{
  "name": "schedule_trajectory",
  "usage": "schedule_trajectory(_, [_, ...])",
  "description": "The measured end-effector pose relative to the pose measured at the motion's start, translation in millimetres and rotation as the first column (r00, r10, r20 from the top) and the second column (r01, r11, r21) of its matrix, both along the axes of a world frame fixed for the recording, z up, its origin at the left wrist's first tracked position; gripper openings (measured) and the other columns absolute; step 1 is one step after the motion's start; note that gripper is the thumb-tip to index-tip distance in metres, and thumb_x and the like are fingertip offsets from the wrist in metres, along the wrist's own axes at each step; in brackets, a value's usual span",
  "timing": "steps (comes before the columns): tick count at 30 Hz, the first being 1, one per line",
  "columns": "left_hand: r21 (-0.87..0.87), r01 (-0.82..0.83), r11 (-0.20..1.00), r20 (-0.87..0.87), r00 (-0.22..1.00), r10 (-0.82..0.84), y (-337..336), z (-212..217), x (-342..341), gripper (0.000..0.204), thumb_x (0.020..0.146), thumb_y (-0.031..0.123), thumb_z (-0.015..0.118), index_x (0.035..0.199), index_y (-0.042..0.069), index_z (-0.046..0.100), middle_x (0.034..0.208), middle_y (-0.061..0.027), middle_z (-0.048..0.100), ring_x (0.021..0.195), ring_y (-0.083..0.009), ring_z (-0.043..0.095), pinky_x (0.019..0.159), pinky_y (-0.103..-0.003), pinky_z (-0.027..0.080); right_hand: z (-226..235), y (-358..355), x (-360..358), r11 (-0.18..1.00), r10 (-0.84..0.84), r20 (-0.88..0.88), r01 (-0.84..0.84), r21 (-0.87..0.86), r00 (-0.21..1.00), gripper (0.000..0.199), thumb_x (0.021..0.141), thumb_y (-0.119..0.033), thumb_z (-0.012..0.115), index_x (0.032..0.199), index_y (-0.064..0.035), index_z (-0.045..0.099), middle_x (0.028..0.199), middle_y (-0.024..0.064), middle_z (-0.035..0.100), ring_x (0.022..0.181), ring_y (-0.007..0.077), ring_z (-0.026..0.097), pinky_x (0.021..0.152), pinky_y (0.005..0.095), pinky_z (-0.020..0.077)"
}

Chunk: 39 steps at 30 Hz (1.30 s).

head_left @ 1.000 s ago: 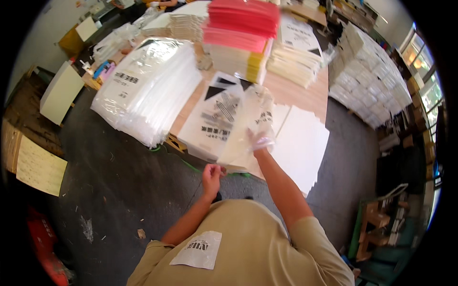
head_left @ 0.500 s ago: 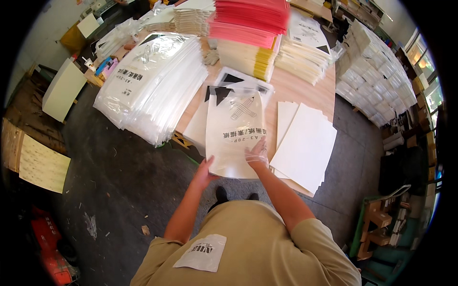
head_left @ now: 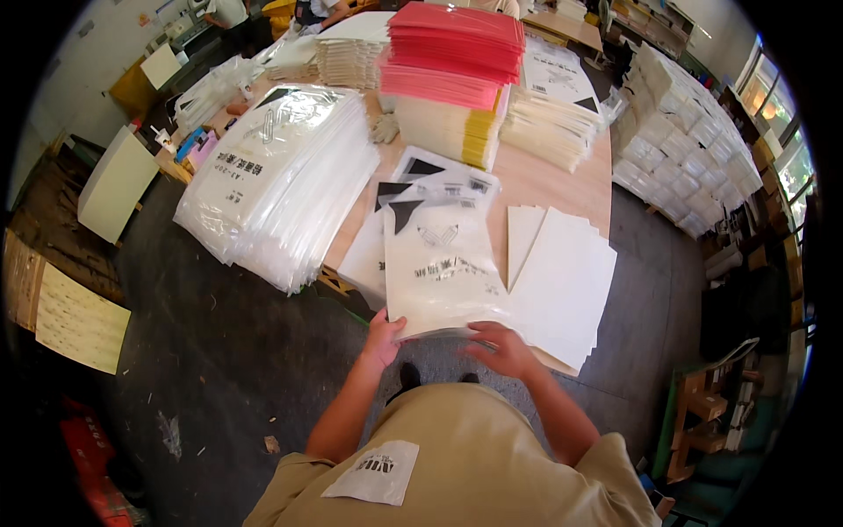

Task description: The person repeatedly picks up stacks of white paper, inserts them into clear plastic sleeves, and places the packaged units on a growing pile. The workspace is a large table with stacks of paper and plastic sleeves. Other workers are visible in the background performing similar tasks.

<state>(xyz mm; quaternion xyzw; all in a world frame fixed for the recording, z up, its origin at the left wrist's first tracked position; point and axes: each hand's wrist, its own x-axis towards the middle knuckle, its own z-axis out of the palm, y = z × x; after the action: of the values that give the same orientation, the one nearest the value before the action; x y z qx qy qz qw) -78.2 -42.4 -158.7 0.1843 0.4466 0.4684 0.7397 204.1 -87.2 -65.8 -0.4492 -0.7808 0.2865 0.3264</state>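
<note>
A clear printed plastic bag (head_left: pixel 443 272) with pale contents lies at the table's near edge, its near edge bulging up. My left hand (head_left: pixel 384 340) is closed around its near left corner, thumb on top. At the near right edge of the bag is my right hand (head_left: pixel 505 349), its fingers apart and pointing left, fingertips at the bag's edge. Under and beyond this bag lie more printed bags (head_left: pixel 424 167), partly covered. White paper sheets (head_left: pixel 562 290) are stacked to the right, slightly fanned.
A tall pile of filled clear bags (head_left: pixel 281 176) stands at the left. Behind are red and pink packs (head_left: pixel 452 53) on cream stacks, plus another bag stack (head_left: pixel 553 105). A glove (head_left: pixel 385 129) lies between piles. Wrapped bundles (head_left: pixel 685 140) stand on the floor at right. People (head_left: pixel 320 13) are beyond the table.
My right hand has moved from flat on the bag to its near right edge. The bag's near edge now bulges and its print looks creased. My left hand still holds the corner.
</note>
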Motion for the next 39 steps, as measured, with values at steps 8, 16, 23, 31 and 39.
schedule_trajectory(8, [-0.132,0.098,0.986,-0.006,0.995,-0.099,7,-7,-19,0.031,0.092,0.008,0.060,0.123,0.008,0.054,0.111,-0.0082,0.063,0.088,-0.0221,0.064,0.064,-0.034,0.056,-93,20,95,0.389,-0.722,-0.099,0.283,-0.876,0.685,0.055,0.095,-0.052,0.057,0.103,0.0025,0.063,0.085,0.0088,0.066,0.067,0.0171,0.063,0.060,0.0322,0.0549])
schedule_trajectory(16, [0.087,0.168,0.982,-0.054,0.985,-0.164,40,90,-32,0.044,0.086,-0.004,0.066,0.127,0.004,0.054,0.107,-0.0066,0.066,0.088,-0.0173,0.066,0.073,-0.028,0.056,-14,65,70,0.401,-0.739,-0.492,-0.286,-0.870,0.460,0.018,0.098,-0.017,0.059,0.108,-0.0018,0.058,0.089,0.0071,0.065,0.068,0.0152,0.062,0.055,0.0264,0.0500])
schedule_trajectory(23, [0.436,0.127,0.891,-0.148,0.987,-0.069,55,241,-36,0.044,0.089,0.003,0.066,0.130,0.000,0.051,0.101,-0.0060,0.067,0.084,-0.0158,0.067,0.072,-0.026,0.056,137,84,74,0.802,-0.394,-0.796,-0.252,-0.542,0.460,0.013,0.096,-0.013,0.061,0.089,-0.0019,0.064,0.077,0.0054,0.065,0.066,0.0137,0.060,0.057,0.0260,0.0487])
schedule_trajectory(31, [0.612,-0.120,0.782,0.025,0.991,0.132,-34,346,-28,0.033,0.092,0.012,0.066,0.121,-0.002,0.060,0.088,0.0000,0.064,0.072,-0.0078,0.063,0.060,-0.021,0.052,232,-4,69,0.982,0.027,-0.855,-0.172,-0.073,0.517,0.018,0.096,-0.011,0.061,0.091,0.0050,0.068,0.087,0.0110,0.070,0.077,0.0187,0.068,0.073,0.0318,0.0540])
schedule_trajectory(39, [0.319,-0.249,0.914,0.020,0.966,0.256,2,326,-37,0.017,0.093,0.015,0.064,0.100,-0.001,0.065,0.067,0.0019,0.057,0.051,-0.0072,0.050,0.047,-0.021,0.040,232,70,45,0.915,-0.203,-0.847,-0.213,-0.342,0.491,0.013,0.094,-0.010,0.062,0.091,0.0020,0.068,0.082,0.0074,0.069,0.071,0.0141,0.064,0.067,0.0281,0.0520])
